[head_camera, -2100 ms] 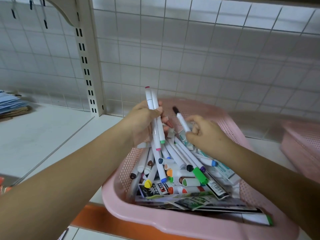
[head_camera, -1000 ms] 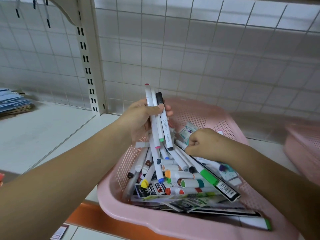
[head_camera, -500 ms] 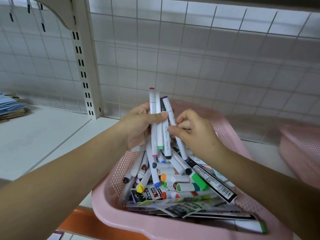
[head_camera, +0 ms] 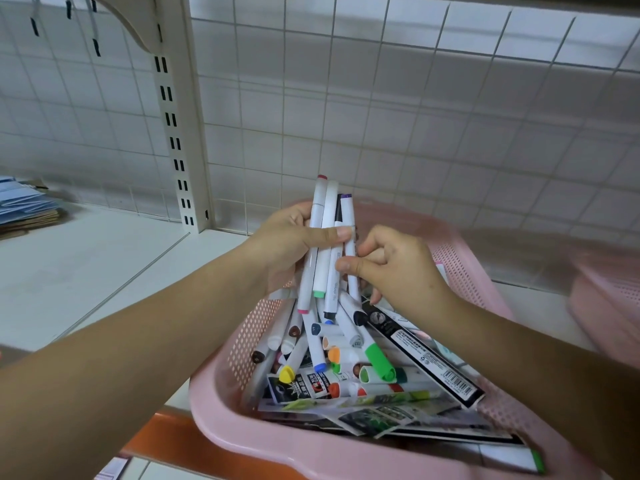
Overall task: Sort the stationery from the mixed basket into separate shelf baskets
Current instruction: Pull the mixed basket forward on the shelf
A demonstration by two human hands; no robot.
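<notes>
Left hand (head_camera: 294, 244): raised above the pink perforated plastic basket (head_camera: 242, 344), fingers (head_camera: 329, 234) clenched round a bundle of white plastic marker pens (head_camera: 323, 258) held near upright, thumb pressed across the barrels. Lower tips of the bundle show pink, green and black.

Right hand (head_camera: 398, 268): just beside the left. Thumb and forefinger pinch the purple-tipped white marker (head_camera: 349, 237) at the right edge of the bundle; remaining fingers curled.

The basket stands at the front edge of the white shelf (head_camera: 86, 271). Inside lie loose colour-capped markers (head_camera: 346, 344), a green-capped marker (head_camera: 379, 363), a long black pack with barcode (head_camera: 426, 362) and printed card packs at the front.

A second pink basket (head_camera: 609, 299), blurred, stands to the right. A stack of blue papers (head_camera: 24, 202) lies far left on the shelf, and a white wire grid panel (head_camera: 381, 116) stands behind.
</notes>
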